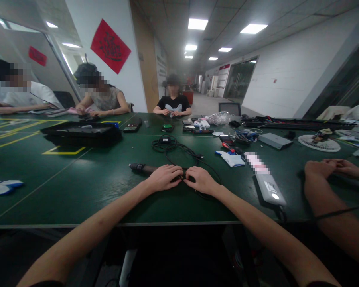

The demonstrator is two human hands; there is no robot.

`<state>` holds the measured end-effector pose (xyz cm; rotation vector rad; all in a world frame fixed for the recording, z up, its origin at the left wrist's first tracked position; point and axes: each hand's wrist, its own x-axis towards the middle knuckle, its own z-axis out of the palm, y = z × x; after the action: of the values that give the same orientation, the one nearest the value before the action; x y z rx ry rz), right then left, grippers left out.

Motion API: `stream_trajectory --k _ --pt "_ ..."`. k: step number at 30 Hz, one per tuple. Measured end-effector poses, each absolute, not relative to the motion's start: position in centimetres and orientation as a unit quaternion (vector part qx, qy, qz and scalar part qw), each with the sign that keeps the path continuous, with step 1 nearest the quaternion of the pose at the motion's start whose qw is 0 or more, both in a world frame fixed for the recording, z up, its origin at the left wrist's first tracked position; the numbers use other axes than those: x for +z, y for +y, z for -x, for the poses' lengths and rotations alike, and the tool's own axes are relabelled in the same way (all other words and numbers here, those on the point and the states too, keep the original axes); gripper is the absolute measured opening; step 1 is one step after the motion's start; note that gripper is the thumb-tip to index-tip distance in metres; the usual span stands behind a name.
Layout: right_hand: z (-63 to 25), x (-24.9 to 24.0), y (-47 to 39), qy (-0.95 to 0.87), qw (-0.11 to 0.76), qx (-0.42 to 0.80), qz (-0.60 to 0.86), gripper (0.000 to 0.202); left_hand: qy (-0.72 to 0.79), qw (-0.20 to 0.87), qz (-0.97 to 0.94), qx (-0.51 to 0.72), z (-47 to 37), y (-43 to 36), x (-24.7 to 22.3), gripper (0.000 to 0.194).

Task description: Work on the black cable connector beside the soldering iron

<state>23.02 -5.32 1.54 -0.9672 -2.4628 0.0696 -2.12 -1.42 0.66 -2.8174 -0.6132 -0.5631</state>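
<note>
Just beyond, looped cable (pixel 165 140); left hand (pixel 166 176) curled round screwdriver (pixel 144 168), right hand (pixel 202 180) pinching cable end (pixel 184 174).

Dark green tabletop (pixel 86 195) with yellow lines (pixel 62 153) far left of the fingers (pixel 174 171); just left of them, a brown-and-black electric screwdriver (pixel 148 169); beyond, a black cord (pixel 200 156); rightward, a white-and-blue glove (pixel 233 159).

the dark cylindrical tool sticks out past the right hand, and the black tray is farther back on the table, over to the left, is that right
Not quite: the head view shows the dark cylindrical tool sticking out past the left hand, not the right hand. The black tray is indeed farther back on the table, over to the left.
</note>
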Motion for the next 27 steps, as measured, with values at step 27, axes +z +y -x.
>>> stream_trajectory --k 27 --pt "-23.08 1.56 -5.32 -0.904 0.241 0.028 0.353 0.009 -0.214 0.099 0.956 -0.173 2.12 -1.00 0.34 0.021"
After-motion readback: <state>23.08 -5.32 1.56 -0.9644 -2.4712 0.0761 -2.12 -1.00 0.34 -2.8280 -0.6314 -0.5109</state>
